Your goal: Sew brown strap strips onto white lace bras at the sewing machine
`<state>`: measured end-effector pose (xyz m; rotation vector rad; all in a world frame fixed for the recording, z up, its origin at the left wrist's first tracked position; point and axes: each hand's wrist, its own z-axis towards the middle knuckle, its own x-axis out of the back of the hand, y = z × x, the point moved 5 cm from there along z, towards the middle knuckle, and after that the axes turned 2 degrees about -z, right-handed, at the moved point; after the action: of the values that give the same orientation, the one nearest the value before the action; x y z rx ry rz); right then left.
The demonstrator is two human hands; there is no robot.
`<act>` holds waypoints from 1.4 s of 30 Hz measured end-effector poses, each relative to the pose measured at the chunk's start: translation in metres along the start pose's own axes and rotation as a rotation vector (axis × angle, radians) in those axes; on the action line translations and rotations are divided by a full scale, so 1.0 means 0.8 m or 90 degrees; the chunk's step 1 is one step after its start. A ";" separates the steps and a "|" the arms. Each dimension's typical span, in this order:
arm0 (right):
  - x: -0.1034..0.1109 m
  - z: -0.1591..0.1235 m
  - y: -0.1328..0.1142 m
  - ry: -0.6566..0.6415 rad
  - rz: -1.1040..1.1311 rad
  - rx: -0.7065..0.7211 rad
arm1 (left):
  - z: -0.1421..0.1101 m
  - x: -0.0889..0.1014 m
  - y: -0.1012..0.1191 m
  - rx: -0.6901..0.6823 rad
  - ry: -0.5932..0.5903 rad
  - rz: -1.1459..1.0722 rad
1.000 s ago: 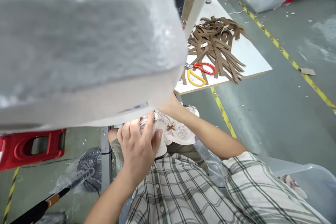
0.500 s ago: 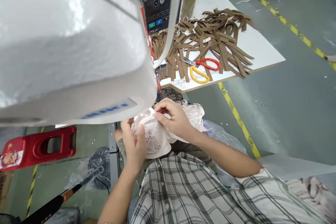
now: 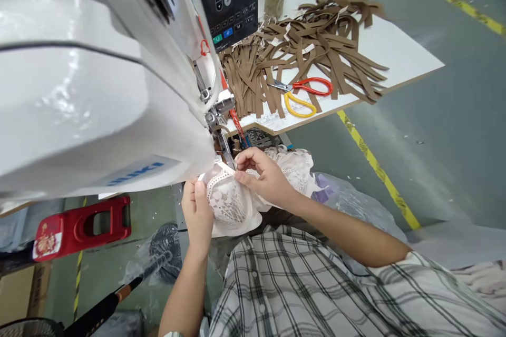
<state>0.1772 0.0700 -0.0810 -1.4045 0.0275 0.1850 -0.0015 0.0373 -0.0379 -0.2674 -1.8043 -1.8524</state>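
A pale pink lace bra (image 3: 231, 202) lies over my lap, its near cup raised to the arm of a white sewing machine (image 3: 98, 116). My left hand (image 3: 197, 216) pinches the left edge of that cup, thumb on top. With thumb and forefinger, my right hand (image 3: 263, 176) grips the cup's upper edge beside the needle area. A narrow white strip runs along the edge between the two hands. The second lace cup (image 3: 294, 168) hangs to the right, behind my right wrist. The machine's metal parts (image 3: 225, 150) come down just above the fabric.
On the white table (image 3: 411, 66) lie many brown straps (image 3: 316, 52) and scissors (image 3: 296, 95) with red and yellow handles. A control panel (image 3: 229, 0) stands behind the machine. A red plastic stool (image 3: 85, 226) and a black fan pole (image 3: 106, 300) are at left.
My view has shifted, showing more of the machine's needle side. My left hand's thumb has moved up to the cup's edge, and the bra's upper edge now sits at the metal parts.
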 end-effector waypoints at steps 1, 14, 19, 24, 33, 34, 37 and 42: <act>0.000 -0.001 0.001 -0.004 0.001 -0.007 | 0.000 0.001 0.001 -0.003 0.000 -0.002; -0.014 -0.013 0.014 -0.036 0.056 -0.099 | 0.002 0.010 -0.002 -0.008 0.018 -0.016; -0.022 -0.019 0.008 -0.031 0.083 -0.149 | 0.000 0.013 0.000 -0.015 -0.014 0.001; -0.010 -0.028 0.000 -0.037 0.067 -0.199 | -0.019 0.009 0.012 -0.054 -0.081 0.017; 0.020 -0.058 -0.019 -0.129 -0.062 -0.172 | -0.050 -0.027 0.008 0.064 -0.279 -0.138; 0.021 -0.061 -0.021 -0.132 -0.067 -0.164 | -0.050 -0.031 0.005 0.104 -0.293 -0.190; 0.021 -0.070 -0.027 -0.129 -0.065 -0.138 | -0.053 -0.044 -0.004 0.210 -0.322 -0.323; 0.021 -0.079 -0.034 -0.132 -0.068 -0.128 | -0.057 -0.053 -0.007 0.259 -0.324 -0.375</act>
<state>0.2037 0.0055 -0.0670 -1.5756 -0.2426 0.2497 0.0415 0.0027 -0.0673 -0.0525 -2.8008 -1.8180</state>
